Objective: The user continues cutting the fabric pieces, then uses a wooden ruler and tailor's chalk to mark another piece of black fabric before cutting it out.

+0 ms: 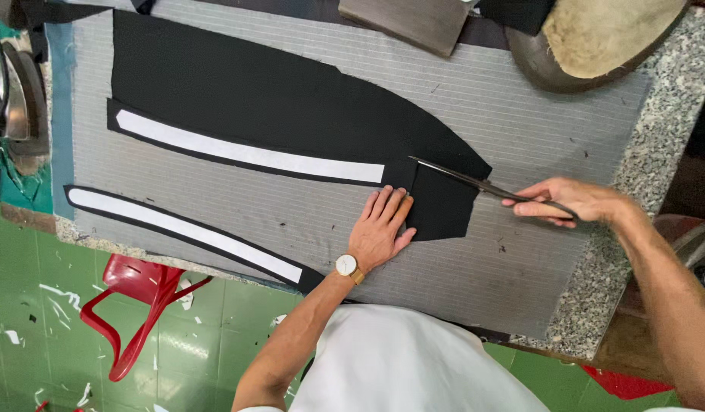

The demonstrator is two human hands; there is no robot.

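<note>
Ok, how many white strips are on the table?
2. One white strip lies on the big black fabric piece, ending near the left hand. The other white strip lies on a separate black piece by the table's near edge.

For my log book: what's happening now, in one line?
left hand: flat on black fabric | right hand: holds scissors, blades at fabric | table

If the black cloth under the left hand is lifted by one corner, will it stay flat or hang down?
The black cloth would probably droop: it looks thin and lies flat on the grey mat. It is likely light and may slide, since the left hand presses it down while the right hand holds scissors.
</note>
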